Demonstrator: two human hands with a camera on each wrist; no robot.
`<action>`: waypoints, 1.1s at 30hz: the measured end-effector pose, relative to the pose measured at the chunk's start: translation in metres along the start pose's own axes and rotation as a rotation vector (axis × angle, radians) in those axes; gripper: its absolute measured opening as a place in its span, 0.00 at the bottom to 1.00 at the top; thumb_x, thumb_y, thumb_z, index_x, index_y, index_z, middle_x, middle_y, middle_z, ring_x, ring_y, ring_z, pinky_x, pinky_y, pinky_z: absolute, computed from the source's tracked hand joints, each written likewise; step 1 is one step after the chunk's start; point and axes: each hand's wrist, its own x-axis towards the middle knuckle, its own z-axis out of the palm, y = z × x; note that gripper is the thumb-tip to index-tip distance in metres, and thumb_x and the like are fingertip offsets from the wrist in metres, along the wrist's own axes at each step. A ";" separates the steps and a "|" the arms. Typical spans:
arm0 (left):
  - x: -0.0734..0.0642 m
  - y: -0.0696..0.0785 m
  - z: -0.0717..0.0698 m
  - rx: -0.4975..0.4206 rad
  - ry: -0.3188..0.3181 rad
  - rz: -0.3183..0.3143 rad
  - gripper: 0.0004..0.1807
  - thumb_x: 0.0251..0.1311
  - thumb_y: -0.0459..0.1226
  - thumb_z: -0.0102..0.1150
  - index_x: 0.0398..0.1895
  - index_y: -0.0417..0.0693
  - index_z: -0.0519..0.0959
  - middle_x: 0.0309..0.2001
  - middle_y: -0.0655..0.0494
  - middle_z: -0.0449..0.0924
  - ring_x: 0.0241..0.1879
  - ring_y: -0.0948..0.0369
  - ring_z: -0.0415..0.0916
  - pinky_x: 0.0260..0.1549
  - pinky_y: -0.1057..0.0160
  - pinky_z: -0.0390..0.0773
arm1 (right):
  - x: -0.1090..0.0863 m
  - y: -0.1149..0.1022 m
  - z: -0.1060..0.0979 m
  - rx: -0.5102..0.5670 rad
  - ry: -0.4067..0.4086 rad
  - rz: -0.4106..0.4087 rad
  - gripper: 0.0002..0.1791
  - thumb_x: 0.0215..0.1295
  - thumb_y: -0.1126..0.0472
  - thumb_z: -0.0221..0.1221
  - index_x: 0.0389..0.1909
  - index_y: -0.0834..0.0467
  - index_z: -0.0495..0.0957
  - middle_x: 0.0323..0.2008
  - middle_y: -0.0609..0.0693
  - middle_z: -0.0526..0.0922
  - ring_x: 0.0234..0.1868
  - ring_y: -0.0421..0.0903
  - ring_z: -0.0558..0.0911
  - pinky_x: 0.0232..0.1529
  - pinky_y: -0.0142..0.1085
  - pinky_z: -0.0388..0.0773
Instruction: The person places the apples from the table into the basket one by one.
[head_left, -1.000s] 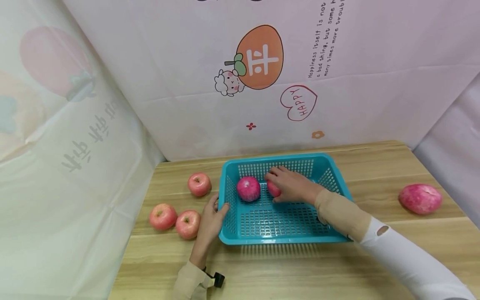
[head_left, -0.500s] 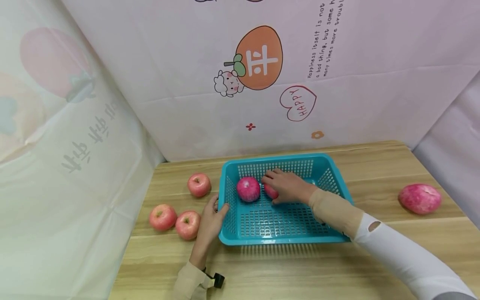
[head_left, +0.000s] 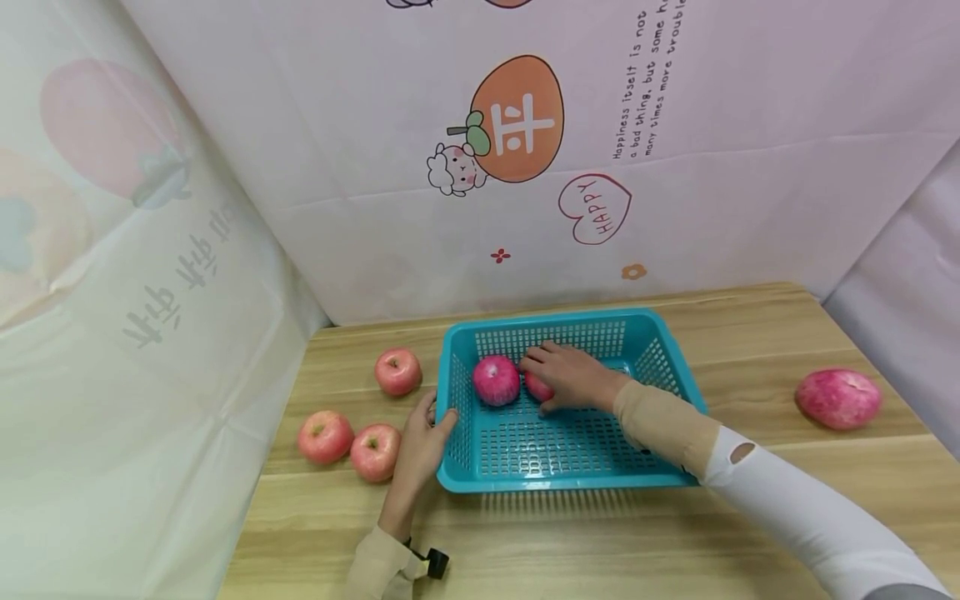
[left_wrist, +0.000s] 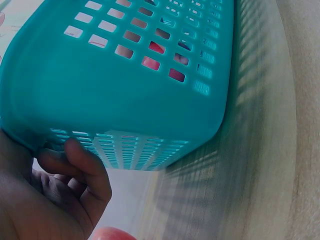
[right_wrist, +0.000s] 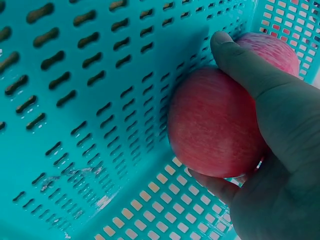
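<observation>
In the head view a teal plastic basket (head_left: 570,483) with slotted walls stands on the wooden table. My left hand (head_left: 422,443) grips its left rim, fingers curled against the outside of the wall in the left wrist view. Inside the basket, my right hand (head_left: 573,379) holds a red apple (right_wrist: 215,122), thumb on one side and fingers on the other. From above, the hand covers most of that apple. Just left of it sits a round magenta fruit (head_left: 496,380) with a pale spot on top; its kind is unclear.
Several pink-red apples lie left of the basket, including a back apple (head_left: 398,372) and a front apple (head_left: 376,452) close to my left wrist. At the table's right lies an oblong mottled pink fruit (head_left: 838,398). A printed cloth (head_left: 375,250) hangs behind the table.
My right hand has shifted slightly left inside the basket with the apple, closer to the magenta fruit. My left hand has stayed on the rim.
</observation>
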 end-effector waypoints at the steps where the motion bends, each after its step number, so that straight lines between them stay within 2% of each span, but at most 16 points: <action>1: 0.000 0.000 0.000 -0.001 0.000 0.001 0.28 0.76 0.40 0.56 0.76 0.40 0.69 0.56 0.34 0.87 0.51 0.45 0.89 0.48 0.46 0.90 | 0.000 0.000 0.000 0.000 0.008 -0.006 0.45 0.55 0.43 0.80 0.70 0.57 0.75 0.67 0.57 0.79 0.68 0.60 0.77 0.69 0.57 0.78; 4: 0.000 0.000 0.000 0.001 0.002 0.001 0.28 0.76 0.39 0.56 0.76 0.40 0.69 0.55 0.35 0.87 0.50 0.46 0.89 0.48 0.47 0.90 | -0.001 0.000 0.001 -0.006 0.036 -0.018 0.44 0.55 0.44 0.80 0.69 0.59 0.75 0.66 0.58 0.80 0.69 0.60 0.77 0.71 0.58 0.76; 9: 0.000 0.000 -0.001 0.012 0.007 -0.004 0.29 0.76 0.39 0.55 0.76 0.40 0.69 0.55 0.35 0.87 0.50 0.47 0.89 0.48 0.47 0.90 | -0.001 -0.002 0.000 0.015 0.045 0.009 0.44 0.56 0.47 0.80 0.69 0.62 0.74 0.66 0.59 0.79 0.72 0.62 0.74 0.76 0.58 0.71; 13: 0.000 0.000 0.000 0.017 0.014 -0.003 0.28 0.76 0.39 0.55 0.76 0.40 0.69 0.56 0.35 0.87 0.51 0.46 0.89 0.49 0.46 0.90 | -0.001 -0.001 0.000 0.025 0.055 0.015 0.43 0.57 0.48 0.80 0.68 0.62 0.74 0.65 0.59 0.78 0.72 0.63 0.73 0.75 0.58 0.72; 20: 0.001 0.000 0.002 0.007 0.017 0.008 0.26 0.76 0.38 0.55 0.74 0.40 0.71 0.56 0.33 0.86 0.51 0.44 0.89 0.49 0.45 0.90 | -0.002 0.000 0.000 -0.067 0.082 -0.001 0.43 0.56 0.43 0.79 0.67 0.60 0.76 0.64 0.58 0.79 0.68 0.59 0.74 0.73 0.56 0.74; 25: 0.001 0.000 0.001 -0.003 0.013 0.010 0.26 0.76 0.38 0.55 0.75 0.41 0.71 0.56 0.33 0.86 0.50 0.44 0.89 0.48 0.45 0.90 | -0.002 0.000 -0.001 -0.094 0.080 -0.005 0.43 0.56 0.42 0.79 0.67 0.60 0.76 0.65 0.58 0.79 0.69 0.59 0.74 0.73 0.57 0.73; 33: 0.001 0.000 0.001 -0.001 0.013 0.004 0.27 0.76 0.39 0.55 0.75 0.42 0.70 0.58 0.33 0.86 0.51 0.44 0.89 0.49 0.45 0.90 | -0.001 0.002 -0.001 -0.045 0.062 0.015 0.43 0.58 0.42 0.78 0.69 0.58 0.75 0.67 0.58 0.79 0.72 0.60 0.73 0.75 0.58 0.72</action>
